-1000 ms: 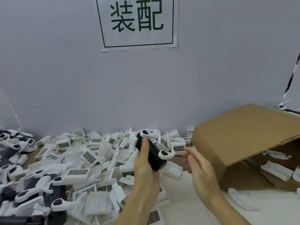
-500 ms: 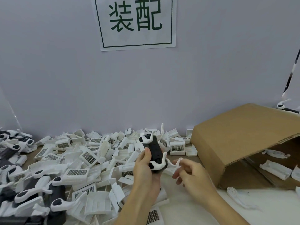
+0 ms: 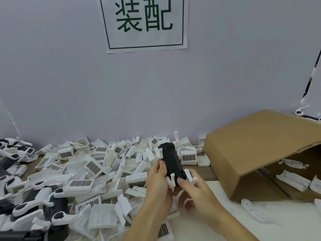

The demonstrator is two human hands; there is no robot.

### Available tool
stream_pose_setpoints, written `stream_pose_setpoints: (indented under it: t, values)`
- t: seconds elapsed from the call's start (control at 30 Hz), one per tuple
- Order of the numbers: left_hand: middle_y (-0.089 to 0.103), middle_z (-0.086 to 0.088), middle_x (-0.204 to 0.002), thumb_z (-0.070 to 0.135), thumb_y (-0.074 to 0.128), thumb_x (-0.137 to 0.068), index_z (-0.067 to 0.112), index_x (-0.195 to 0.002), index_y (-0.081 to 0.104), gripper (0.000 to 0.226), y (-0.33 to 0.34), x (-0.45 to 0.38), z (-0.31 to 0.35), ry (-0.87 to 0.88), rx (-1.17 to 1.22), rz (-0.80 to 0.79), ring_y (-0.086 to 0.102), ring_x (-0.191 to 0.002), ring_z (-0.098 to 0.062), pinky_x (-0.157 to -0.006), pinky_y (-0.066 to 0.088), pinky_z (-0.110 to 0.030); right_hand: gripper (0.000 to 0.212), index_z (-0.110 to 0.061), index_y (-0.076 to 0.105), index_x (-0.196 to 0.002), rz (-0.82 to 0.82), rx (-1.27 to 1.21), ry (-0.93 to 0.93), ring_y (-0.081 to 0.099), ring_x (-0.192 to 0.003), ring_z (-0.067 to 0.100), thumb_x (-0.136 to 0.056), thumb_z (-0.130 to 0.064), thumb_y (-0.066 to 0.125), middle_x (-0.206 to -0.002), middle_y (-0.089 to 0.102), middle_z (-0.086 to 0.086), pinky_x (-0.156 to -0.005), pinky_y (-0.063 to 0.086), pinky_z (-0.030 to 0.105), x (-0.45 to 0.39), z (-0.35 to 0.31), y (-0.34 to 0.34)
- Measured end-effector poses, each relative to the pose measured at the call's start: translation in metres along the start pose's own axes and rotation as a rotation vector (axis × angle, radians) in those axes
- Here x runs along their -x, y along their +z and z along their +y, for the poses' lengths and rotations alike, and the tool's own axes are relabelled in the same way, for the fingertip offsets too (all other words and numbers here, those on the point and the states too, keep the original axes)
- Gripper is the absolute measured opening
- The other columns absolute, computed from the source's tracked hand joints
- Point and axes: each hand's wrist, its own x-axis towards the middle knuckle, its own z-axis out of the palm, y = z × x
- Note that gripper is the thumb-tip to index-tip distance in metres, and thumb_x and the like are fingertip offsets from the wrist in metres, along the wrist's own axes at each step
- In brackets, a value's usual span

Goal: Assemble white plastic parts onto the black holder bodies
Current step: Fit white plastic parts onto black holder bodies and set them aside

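A black holder body (image 3: 171, 160) stands nearly upright in front of me, above the table. My left hand (image 3: 159, 185) grips its lower left side, thumb along the edge. My right hand (image 3: 196, 193) holds its lower right end, thumb pressed on the black face. White plastic arms (image 3: 189, 176) stick out at the bottom of the body between my fingers, and another white arm (image 3: 176, 141) rises behind its top. A heap of loose white plastic parts (image 3: 90, 167) with gridded faces covers the table to the left and behind.
A cardboard box (image 3: 260, 145) lies on its side at the right, with white parts (image 3: 291, 181) inside. Assembled black-and-white holders (image 3: 34, 202) pile up at the left. A single white arm (image 3: 251, 211) lies on the white sheet (image 3: 295, 228). A paper sign (image 3: 144, 23) hangs on the wall.
The black body has turned to stand more upright with its plain face toward me. My right hand has moved in from open beside it to holding its lower end.
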Motion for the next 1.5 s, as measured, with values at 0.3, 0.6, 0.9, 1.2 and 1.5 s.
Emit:
stream_pose_setpoints:
  t: [0.3,0.6,0.9,1.2,1.5]
  values:
    - [0.068,-0.026,-0.116,0.018,0.037,-0.110,0.001,-0.109,0.063,0.031,0.002,0.000,-0.005,0.046,-0.117,-0.016,0.059,-0.094,-0.040,-0.084,0.047,-0.053,0.011,-0.015,0.060,-0.108,0.065,-0.072,0.014,0.049,-0.055,0.016,-0.100,-0.020,0.055,-0.066,0.056,0.004,-0.053,0.039,0.027,-0.004,0.003,0.001]
    - [0.064,-0.032,-0.119,0.019,0.037,-0.110,-0.002,-0.114,0.063,0.034,0.000,-0.003,-0.008,0.037,-0.065,-0.024,0.058,-0.091,-0.033,-0.080,0.045,-0.046,0.012,-0.013,0.057,-0.111,0.045,-0.076,-0.003,0.043,-0.052,0.015,-0.100,-0.011,0.052,-0.060,0.048,-0.003,-0.052,0.036,0.025,-0.004,0.004,0.002]
    - [0.064,-0.019,-0.095,0.020,0.037,-0.110,0.001,-0.103,0.068,0.037,-0.002,-0.007,-0.012,0.020,-0.009,-0.001,0.052,-0.090,-0.032,-0.081,0.041,-0.044,0.012,-0.013,0.056,-0.103,0.025,-0.025,-0.029,0.044,-0.055,0.016,-0.098,-0.006,0.048,-0.063,0.047,0.000,-0.051,0.039,0.023,-0.002,0.004,0.002]
    - [0.069,-0.025,-0.113,0.018,0.038,-0.110,0.003,-0.108,0.068,0.033,-0.001,-0.008,-0.012,0.041,-0.079,-0.016,0.061,-0.091,-0.029,-0.082,0.049,-0.043,0.018,-0.025,0.058,-0.108,0.033,0.008,0.001,0.045,-0.050,0.014,-0.099,-0.013,0.048,-0.058,0.048,-0.004,-0.053,0.035,0.027,-0.004,0.006,0.002]
    - [0.069,-0.017,-0.101,0.020,0.039,-0.109,0.006,-0.110,0.070,0.034,-0.002,-0.006,-0.009,0.021,-0.040,-0.010,0.059,-0.079,-0.022,-0.067,0.048,-0.031,0.011,-0.020,0.058,-0.108,0.027,-0.026,-0.010,0.049,-0.055,0.016,-0.100,-0.017,0.053,-0.061,0.051,0.000,-0.057,0.040,0.030,-0.002,0.004,0.002]
